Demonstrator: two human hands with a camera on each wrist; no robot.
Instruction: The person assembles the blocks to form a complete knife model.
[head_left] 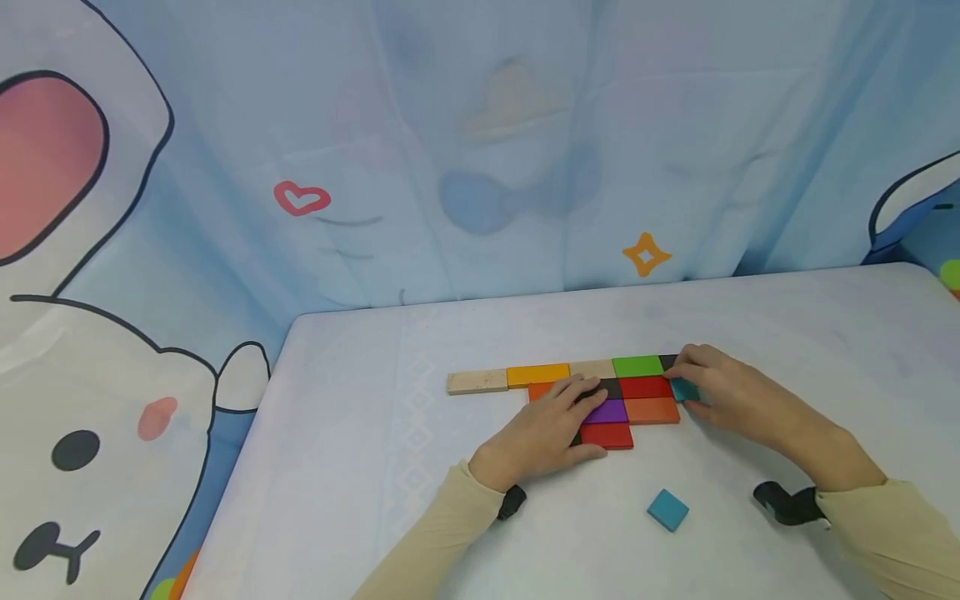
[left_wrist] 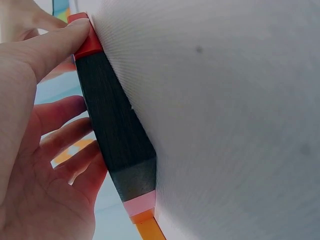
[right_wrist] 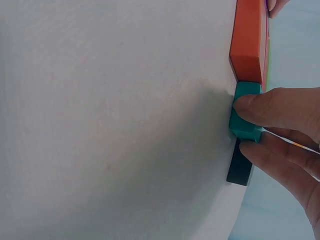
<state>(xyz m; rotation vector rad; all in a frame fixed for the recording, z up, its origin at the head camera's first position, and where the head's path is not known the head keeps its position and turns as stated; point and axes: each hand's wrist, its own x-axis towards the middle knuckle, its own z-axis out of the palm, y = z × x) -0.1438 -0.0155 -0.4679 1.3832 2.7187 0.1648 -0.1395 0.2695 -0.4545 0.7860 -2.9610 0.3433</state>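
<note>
Flat wooden blocks lie in several touching rows, narrowing toward the person. My left hand (head_left: 536,433) rests over the left part of the rows, its fingers spread and its thumb against the front red block (head_left: 609,436). In the left wrist view a black block (left_wrist: 115,110) sits beside that red one. At the right end of the second row my right hand (head_left: 738,396) pinches a teal block (right_wrist: 245,120) between thumb and fingers. It lies against the red block (head_left: 646,387), in front of a black block (right_wrist: 240,165). My left palm hides some blocks.
A loose blue block (head_left: 667,510) lies on the white table (head_left: 337,467) nearer the person, between the forearms. The back row starts at the left with a plain wood block (head_left: 477,382). Behind the table hangs a printed blue curtain (head_left: 517,142).
</note>
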